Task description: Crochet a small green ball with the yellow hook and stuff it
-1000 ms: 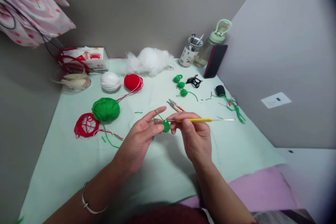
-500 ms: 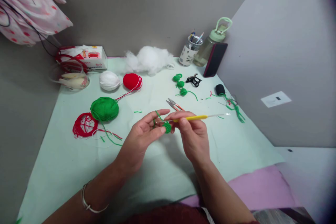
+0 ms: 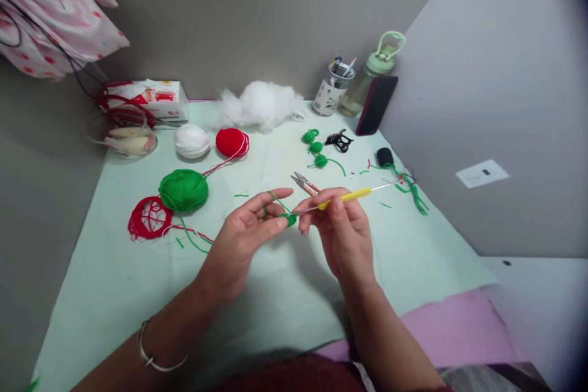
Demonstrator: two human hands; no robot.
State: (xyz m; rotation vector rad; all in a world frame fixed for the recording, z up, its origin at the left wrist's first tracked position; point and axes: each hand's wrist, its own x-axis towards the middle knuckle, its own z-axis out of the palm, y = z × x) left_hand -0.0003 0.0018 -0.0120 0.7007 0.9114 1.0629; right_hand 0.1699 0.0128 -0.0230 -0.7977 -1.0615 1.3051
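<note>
Between the thumb and fingers of my left hand (image 3: 245, 239) is a small green crochet piece (image 3: 291, 219), partly hidden by the fingertips. A strand of green yarn (image 3: 278, 201) runs over the raised left index finger. My right hand (image 3: 344, 233) grips a crochet hook (image 3: 349, 197) by its yellow handle, pen-style. The hook's thin metal tip points left and meets the top of the green piece. Just beyond the fingers lie thread snips (image 3: 304, 184) with orange handles. The green yarn ball (image 3: 184, 190) sits to the left of my hands.
Red yarn loops (image 3: 149, 218), a white ball (image 3: 192, 141) and a red ball (image 3: 232, 143) are at the left. Fibre stuffing (image 3: 266, 105), a pen cup (image 3: 331, 93), a bottle (image 3: 362, 86) and a phone (image 3: 377, 105) line the back. Green crocheted balls (image 3: 316, 147) lie near a black clip (image 3: 340, 141).
The crochet hook has tilted, its back end rising, and its tip has drawn right to the green piece's edge. The green piece now shows less between my left fingers.
</note>
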